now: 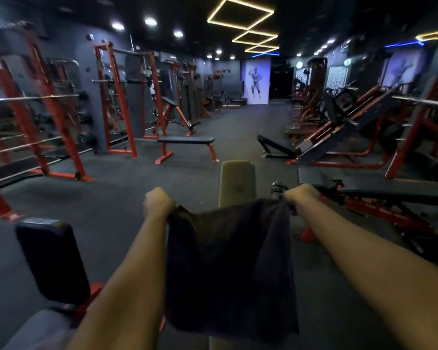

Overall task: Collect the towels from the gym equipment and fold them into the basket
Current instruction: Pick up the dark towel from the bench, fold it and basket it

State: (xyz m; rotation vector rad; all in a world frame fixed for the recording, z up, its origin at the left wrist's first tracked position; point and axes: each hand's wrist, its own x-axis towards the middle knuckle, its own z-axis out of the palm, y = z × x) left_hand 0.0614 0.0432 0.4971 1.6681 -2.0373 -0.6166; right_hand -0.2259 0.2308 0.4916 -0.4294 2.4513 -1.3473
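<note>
1. We find no brand, label or writing clear enough to read; the 1 graphic in view is a wall poster (256, 82) of a flexing figure at the far end of the room, with no legible words.
2. Our left hand (158, 202) and right hand (300, 195) are both held out in front at about the same height, each grip clamped on a top corner of the dark towel (232, 263).
3. The towel hangs spread between the 2 hands, its upper edge sagging a little in the middle and its lower edge hanging free near the bottom of the view.
4. Beyond the towel's top edge stands an olive padded bench (237, 181), partly hidden by the cloth.
5. A black pad (51, 258) on a red frame sits low to the left, close beside our left forearm.
6. An adjustable bench (379, 195) with red legs lies just right of our right hand.
7. Open dark floor (122, 198) runs ahead to a flat bench (186, 140), with red racks (48, 109) lining the left side and machines the right.
</note>
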